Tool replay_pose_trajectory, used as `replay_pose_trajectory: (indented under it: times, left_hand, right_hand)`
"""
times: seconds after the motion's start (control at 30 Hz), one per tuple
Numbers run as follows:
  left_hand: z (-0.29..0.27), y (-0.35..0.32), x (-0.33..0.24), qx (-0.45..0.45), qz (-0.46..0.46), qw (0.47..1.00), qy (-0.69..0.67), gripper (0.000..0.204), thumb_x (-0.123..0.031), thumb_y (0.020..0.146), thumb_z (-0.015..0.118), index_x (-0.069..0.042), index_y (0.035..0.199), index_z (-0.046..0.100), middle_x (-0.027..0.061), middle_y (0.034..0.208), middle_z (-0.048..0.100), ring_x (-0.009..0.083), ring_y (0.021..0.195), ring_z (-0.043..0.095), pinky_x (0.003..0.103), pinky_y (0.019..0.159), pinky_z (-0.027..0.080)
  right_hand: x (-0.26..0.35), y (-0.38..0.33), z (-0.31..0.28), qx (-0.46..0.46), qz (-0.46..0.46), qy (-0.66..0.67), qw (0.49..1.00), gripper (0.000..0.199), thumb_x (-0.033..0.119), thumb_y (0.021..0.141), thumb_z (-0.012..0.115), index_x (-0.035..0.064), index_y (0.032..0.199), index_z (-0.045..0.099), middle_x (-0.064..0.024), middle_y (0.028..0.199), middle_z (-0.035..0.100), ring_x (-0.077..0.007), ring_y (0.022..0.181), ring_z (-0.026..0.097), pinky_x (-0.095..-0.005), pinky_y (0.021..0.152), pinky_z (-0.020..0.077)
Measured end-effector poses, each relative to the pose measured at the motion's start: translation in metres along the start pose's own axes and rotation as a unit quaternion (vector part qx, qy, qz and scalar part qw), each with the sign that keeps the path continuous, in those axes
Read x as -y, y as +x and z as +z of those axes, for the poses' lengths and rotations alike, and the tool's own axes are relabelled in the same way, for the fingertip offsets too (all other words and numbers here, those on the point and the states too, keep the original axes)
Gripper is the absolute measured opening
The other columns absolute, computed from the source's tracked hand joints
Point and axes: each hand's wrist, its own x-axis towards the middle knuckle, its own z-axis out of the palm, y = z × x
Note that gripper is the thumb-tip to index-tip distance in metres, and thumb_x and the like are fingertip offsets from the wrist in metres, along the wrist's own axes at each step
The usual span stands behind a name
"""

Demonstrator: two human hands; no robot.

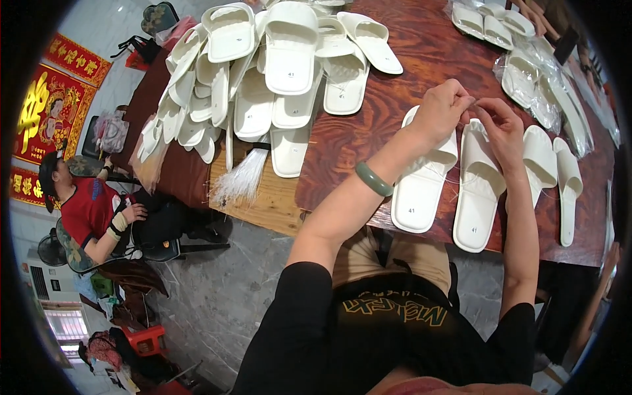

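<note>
My left hand and my right hand meet fingertip to fingertip above a pair of white slippers lying side by side on the dark wooden table. Both hands pinch a thin, pale thread between them; it is barely visible. A green bangle circles my left wrist. The second slipper of the pair lies just under my right hand.
A big heap of white slippers covers the table's far left. Bagged slippers lie at the far right, two more loose ones beside my right hand. A bundle of white strings hangs at the table edge. A person in red sits at left.
</note>
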Motion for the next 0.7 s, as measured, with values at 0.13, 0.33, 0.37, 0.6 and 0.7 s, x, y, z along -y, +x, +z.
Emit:
replay_pose_trajectory:
  times: [0.13,0.33,0.37,0.6,0.7]
  left_hand:
    - [0.001,-0.001,-0.004,0.01,0.003,1.0,0.011,0.016,-0.014,0.089,0.055,0.002,0.085,0.055,0.007,0.065,0.063,0.009,0.058,0.057,0.023,0.053,0.043]
    - [-0.02,0.007,-0.039,-0.046,0.006,0.987,-0.156,0.013,-0.013,0.088,0.056,0.0,0.087,0.056,0.0035,0.066,0.06,0.0068,0.058,0.053,0.021,0.052,0.041]
    - [-0.028,0.008,-0.047,-0.069,-0.002,0.973,-0.221,0.012,-0.013,0.087,0.056,-0.001,0.089,0.057,0.0028,0.066,0.06,0.0067,0.059,0.053,0.022,0.053,0.041]
    - [-0.089,-0.093,-0.145,-0.455,0.349,0.775,0.265,0.023,-0.019,0.091,0.043,0.002,0.091,0.051,0.0121,0.084,0.052,0.0254,0.08,0.053,0.035,0.075,0.045]
    - [-0.086,-0.145,-0.202,-0.182,0.575,0.798,-0.014,0.038,-0.035,0.095,0.037,-0.01,0.066,0.033,0.0009,0.063,0.028,0.0127,0.057,0.024,0.034,0.063,0.033]
  right_hand:
    - [0.001,-0.001,-0.001,0.015,-0.023,-0.021,0.999,0.013,0.008,0.085,0.063,0.0014,0.096,0.065,0.0007,0.087,0.063,-0.0045,0.075,0.054,-0.0192,0.066,0.0424]
    - [0.002,0.004,0.0,-0.029,0.022,0.033,0.999,0.015,0.011,0.089,0.059,-0.0005,0.097,0.064,0.0012,0.084,0.062,-0.0033,0.074,0.052,-0.0189,0.066,0.0422]
    - [0.001,0.005,0.0,-0.043,0.063,0.029,0.997,0.016,0.012,0.089,0.059,-0.0011,0.097,0.064,0.0013,0.083,0.062,-0.003,0.074,0.052,-0.0187,0.066,0.0423]
    - [-0.02,0.012,-0.008,-0.053,-0.067,-0.077,0.993,0.026,0.024,0.086,0.056,0.0002,0.095,0.062,-0.0142,0.078,0.063,-0.0217,0.07,0.059,-0.031,0.067,0.0458]
    - [-0.023,0.01,-0.009,-0.066,0.007,-0.034,0.997,0.028,0.026,0.087,0.057,-0.0006,0.091,0.063,-0.0127,0.068,0.06,-0.0174,0.061,0.055,-0.0315,0.06,0.0437]
